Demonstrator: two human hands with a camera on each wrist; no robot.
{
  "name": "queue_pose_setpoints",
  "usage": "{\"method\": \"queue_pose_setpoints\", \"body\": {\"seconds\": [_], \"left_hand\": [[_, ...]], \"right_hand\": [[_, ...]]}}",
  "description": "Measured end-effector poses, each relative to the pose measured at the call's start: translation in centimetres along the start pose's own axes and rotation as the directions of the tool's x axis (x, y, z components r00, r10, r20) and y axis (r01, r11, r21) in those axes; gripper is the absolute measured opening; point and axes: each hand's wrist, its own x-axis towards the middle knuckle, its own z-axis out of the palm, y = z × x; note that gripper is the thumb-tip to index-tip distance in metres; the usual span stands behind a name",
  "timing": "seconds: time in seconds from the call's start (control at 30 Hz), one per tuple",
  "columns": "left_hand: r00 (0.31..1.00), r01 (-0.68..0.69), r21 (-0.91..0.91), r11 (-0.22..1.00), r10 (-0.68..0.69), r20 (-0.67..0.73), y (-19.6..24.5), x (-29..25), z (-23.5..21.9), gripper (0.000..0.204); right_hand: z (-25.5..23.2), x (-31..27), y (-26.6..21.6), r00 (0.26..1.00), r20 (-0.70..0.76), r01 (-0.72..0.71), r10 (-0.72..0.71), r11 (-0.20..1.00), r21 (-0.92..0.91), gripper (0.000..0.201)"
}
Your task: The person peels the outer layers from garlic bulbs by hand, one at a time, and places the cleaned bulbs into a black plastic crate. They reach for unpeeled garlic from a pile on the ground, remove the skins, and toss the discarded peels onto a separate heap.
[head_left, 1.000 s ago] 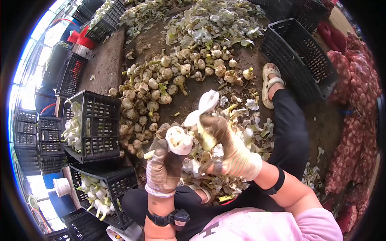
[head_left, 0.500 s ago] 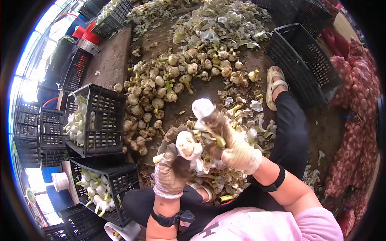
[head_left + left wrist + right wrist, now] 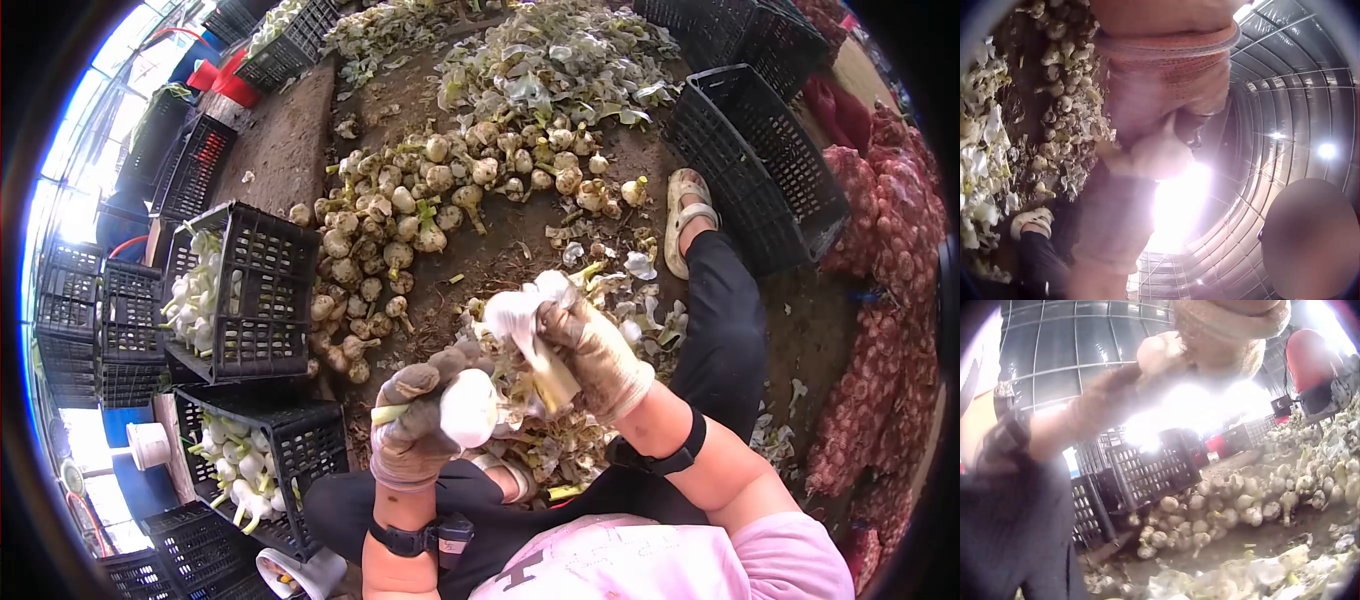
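Note:
In a soiled work glove, the left hand [image 3: 415, 418] grips a white garlic bulb [image 3: 468, 408], its cut stem poking out at the left past the thumb. Just right of it, the gloved right hand [image 3: 592, 358] pinches a strip of loose white and yellowish skin [image 3: 528, 345], with a pale part showing above the fingers. A small gap separates the bulb and the strip. In the left wrist view a bulb [image 3: 1161, 156] shows below the glove cuff, blurred. The right wrist view shows a pale bulb [image 3: 1160, 353] beside the glove, partly washed out by glare.
Unpeeled bulbs [image 3: 400, 220] are heaped ahead, with a pile of skins [image 3: 560, 60] behind. Black crates [image 3: 265, 295] holding white bulbs stand at the left. Another crate [image 3: 755, 170] and red net sacks [image 3: 870, 350] are at the right. Skins litter the ground near the legs.
The left hand's bulb has turned from a brown-patched side to a smooth white one. The bulb raised above the right hand has lowered, and a peeled strip now hangs from that hand.

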Motion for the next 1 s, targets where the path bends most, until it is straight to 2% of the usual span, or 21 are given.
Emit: {"method": "queue_pose_setpoints", "body": {"seconds": [0.07, 0.1, 0.13, 0.2, 0.23, 0.27, 0.3, 0.33, 0.4, 0.43, 0.47, 0.53, 0.57, 0.63, 0.67, 0.73, 0.8, 0.83, 0.87, 0.93, 1.0], "left_hand": [[0.996, -0.081, 0.016, 0.997, 0.081, 0.028, 1.2, 0.4, 0.2, 0.034], [0.988, -0.154, 0.109, 0.982, 0.154, 0.015, 2.2, 0.6, -0.2, 0.036], [0.963, -0.185, 0.306, 0.934, 0.234, -0.132, 3.8, 0.0, 0.5, 0.039], [0.848, -0.209, 0.55, 0.809, 0.43, -0.311, 7.8, -0.8, -0.3, 0.034], [0.738, -0.132, 0.793, 0.595, 0.593, -0.322, 10.2, -2.0, -2.2, 0.033], [0.618, 0.009, 0.942, 0.334, 0.739, -0.268, 12.8, -3.9, -4.6, 0.032], [0.502, -0.005, 0.887, 0.461, 0.769, -0.397, 15.8, -6.3, -7.1, 0.031], [0.379, -0.04, 0.817, 0.575, 0.766, -0.52, 18.1, -8.3, -9.0, 0.031], [0.12, 0.286, 0.953, 0.098, 0.983, -0.137, 20.0, -9.1, -10.0, 0.032], [0.202, 0.671, 0.69, -0.272, 0.962, 0.182, 20.1, -9.2, -9.5, 0.028], [0.203, 0.675, 0.686, -0.272, 0.962, 0.181, 19.4, -8.2, -9.5, 0.028], [0.582, 0.266, 0.896, -0.356, 0.8, 0.145, 17.2, -5.3, -9.8, 0.026], [0.741, 0.296, 0.898, -0.326, 0.672, 0.0, 15.0, -2.8, -9.3, 0.026], [0.899, 0.403, 0.85, -0.338, 0.322, -0.298, 11.8, 2.4, -10.8, 0.029], [0.885, 0.46, 0.799, -0.388, 0.133, -0.446, 10.1, 4.0, -14.0, 0.033], [0.775, 0.492, 0.588, -0.642, 0.015, -0.632, 7.1, 5.9, -22.1, 0.047], [0.695, 0.523, 0.456, -0.72, 0.052, -0.717, 4.7, 6.2, -27.2, 0.065], [0.598, 0.572, 0.405, -0.713, 0.025, -0.801, 3.9, 6.3, -28.7, 0.074], [0.584, 0.588, 0.358, -0.725, 0.074, -0.809, 3.0, 5.9, -29.9, 0.077], [0.56, 0.663, 0.309, -0.681, 0.179, -0.809, 2.2, 6.8, -28.4, 0.076], [0.583, 0.703, 0.338, -0.626, 0.234, -0.778, 1.7, 6.9, -29.5, 0.074]], "right_hand": [[-0.8, 0.9, 0.2, 0.999, -0.009, 0.035, -0.037, 0.981, -0.189, 0.033], [-4.3, 2.4, 1.8, 1.0, -0.026, 0.008, -0.01, 0.996, -0.084, 0.036], [-3.9, 2.0, 1.9, 0.918, 0.232, 0.389, -0.321, 0.625, -0.677, 0.035], [-3.1, 0.8, 1.1, 0.918, 0.387, 0.385, -0.085, -0.044, -0.922, 0.027], [-2.8, 0.8, 1.2, 0.916, 0.393, 0.392, -0.078, -0.037, -0.919, 0.027], [-2.6, 0.7, 1.5, 0.943, 0.263, 0.312, 0.205, -0.27, -0.911, 0.023], [-2.5, 0.7, 1.8, 0.901, 0.052, 0.285, 0.431, -0.498, -0.819, 0.021], [-2.7, 0.4, 2.3, 0.896, 0.057, 0.294, 0.441, -0.491, -0.82, 0.021], [-3.0, 0.0, 2.9, 0.866, -0.063, 0.347, 0.496, -0.686, -0.64, 0.035], [-2.5, 0.0, 2.5, 0.86, -0.029, 0.371, 0.509, -0.664, -0.649, 0.043], [-2.2, 0.1, 2.2, 0.857, -0.029, 0.375, 0.515, -0.661, -0.65, 0.043], [-2.1, 0.6, 1.9, 0.909, 0.185, 0.378, 0.374, -0.551, -0.744, 0.041], [-3.0, 0.8, 1.9, 0.891, 0.373, 0.451, 0.258, -0.416, -0.789, 0.035], [-2.9, 1.0, 1.7, 0.931, 0.322, 0.361, 0.172, -0.292, -0.886, 0.035], [-2.6, 1.1, 1.5, 0.964, 0.253, 0.263, 0.083, -0.15, -0.953, 0.036], [-1.8, 1.1, 0.9, 0.99, 0.137, 0.143, 0.042, -0.218, -0.965, 0.039], [-1.8, 1.0, 0.5, 0.97, 0.242, 0.242, 0.019, -0.187, -0.952, 0.047], [-1.9, 1.0, 0.6, 0.971, 0.237, 0.238, 0.023, -0.109, -0.965, 0.05], [-2.4, 1.4, 0.6, 0.937, 0.343, 0.347, 0.065, -0.065, -0.936, 0.048], [-2.1, 1.5, -0.1, 0.926, 0.196, 0.271, 0.322, -0.208, -0.94, 0.04], [-1.9, 1.7, 0.0, 0.92, 0.247, 0.307, 0.304, -0.167, -0.937, 0.036]]}}
